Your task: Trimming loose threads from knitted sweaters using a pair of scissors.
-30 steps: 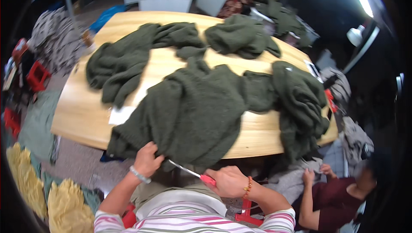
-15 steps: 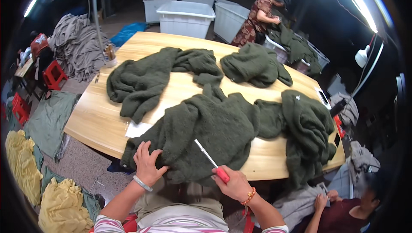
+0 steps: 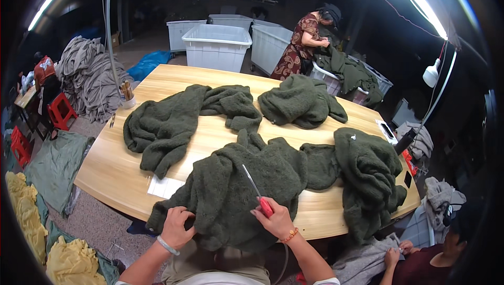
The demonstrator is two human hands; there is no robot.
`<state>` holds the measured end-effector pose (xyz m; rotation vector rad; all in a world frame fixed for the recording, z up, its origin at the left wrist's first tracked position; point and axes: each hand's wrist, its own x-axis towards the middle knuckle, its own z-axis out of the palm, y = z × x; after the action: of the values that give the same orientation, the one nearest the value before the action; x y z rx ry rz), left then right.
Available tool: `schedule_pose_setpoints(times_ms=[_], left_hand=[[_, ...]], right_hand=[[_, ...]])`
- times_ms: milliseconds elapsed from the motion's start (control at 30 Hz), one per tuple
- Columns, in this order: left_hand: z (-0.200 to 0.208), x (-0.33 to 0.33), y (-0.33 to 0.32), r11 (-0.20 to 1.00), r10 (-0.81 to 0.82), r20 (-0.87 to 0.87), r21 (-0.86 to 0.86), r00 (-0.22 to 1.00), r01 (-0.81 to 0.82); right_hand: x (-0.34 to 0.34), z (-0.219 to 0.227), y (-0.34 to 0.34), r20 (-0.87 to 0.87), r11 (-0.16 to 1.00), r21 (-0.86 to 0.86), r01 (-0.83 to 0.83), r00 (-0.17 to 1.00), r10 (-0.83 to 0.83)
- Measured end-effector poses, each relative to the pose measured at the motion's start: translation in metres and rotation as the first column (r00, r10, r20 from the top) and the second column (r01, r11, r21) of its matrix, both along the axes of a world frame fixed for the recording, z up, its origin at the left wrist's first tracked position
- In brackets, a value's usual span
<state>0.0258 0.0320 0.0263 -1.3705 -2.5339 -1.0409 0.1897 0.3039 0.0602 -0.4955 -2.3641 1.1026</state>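
A dark green fuzzy knit garment (image 3: 226, 174) lies in a heap on the near side of the wooden table (image 3: 113, 172), partly over its edge. My left hand (image 3: 178, 228) rests at its left near edge, with the fingers curled in and closed on the cloth; the fingertips are partly hidden. In my right hand (image 3: 277, 222) is a red-handled tool (image 3: 266, 207) with a long thin metal shaft, held over the garment and pointing up and left. A thin cord hangs below that hand.
More dark green garments (image 3: 163, 122) lie across the table, with white paper (image 3: 164, 187) by the near one. White bins (image 3: 218, 48) stand behind. One person (image 3: 299, 46) handles green cloth at the far right; another (image 3: 425, 258) holds grey cloth at the near right. Yellow cloth (image 3: 73, 264) lies on the floor.
My left hand's spread fingers have curled in on the garment's edge. The red-handled tool stays in my right hand, its shaft tilted a little steeper. The view has tipped upward.
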Motion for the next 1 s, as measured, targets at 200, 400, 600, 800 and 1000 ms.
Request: schedule_pose_setpoints(times_ms=[200, 400, 600, 800, 1000], left_hand=[[0.032, 0.004, -0.001, 0.983, -0.178, 0.310, 0.096, 0.934, 0.155], [0.027, 0.017, 0.024, 0.972, -0.164, 0.024, -0.169, 0.986, 0.165], [0.027, -0.010, 0.032, 0.979, -0.109, 0.173, 0.188, 0.979, 0.076], [0.123, -0.009, 0.063, 0.802, -0.075, 0.023, 0.595, 0.997, 0.046], [0.124, 0.051, 0.108, 0.531, -0.674, -0.265, 0.474, 0.689, 0.702]], right_hand=[[0.043, -0.023, 0.010, -0.094, 0.989, 0.054, -0.137, 0.986, 0.141], [0.046, -0.009, 0.012, -0.010, 0.958, 0.266, -0.112, 0.993, 0.118], [0.076, 0.044, 0.010, 0.315, 0.954, -0.029, -0.299, 0.903, 0.292], [0.102, 0.060, -0.016, 0.653, 0.844, -0.231, -0.483, 0.566, 0.503], [0.041, 0.025, 0.012, 0.261, 0.871, 0.132, -0.473, 0.864, 0.430]])
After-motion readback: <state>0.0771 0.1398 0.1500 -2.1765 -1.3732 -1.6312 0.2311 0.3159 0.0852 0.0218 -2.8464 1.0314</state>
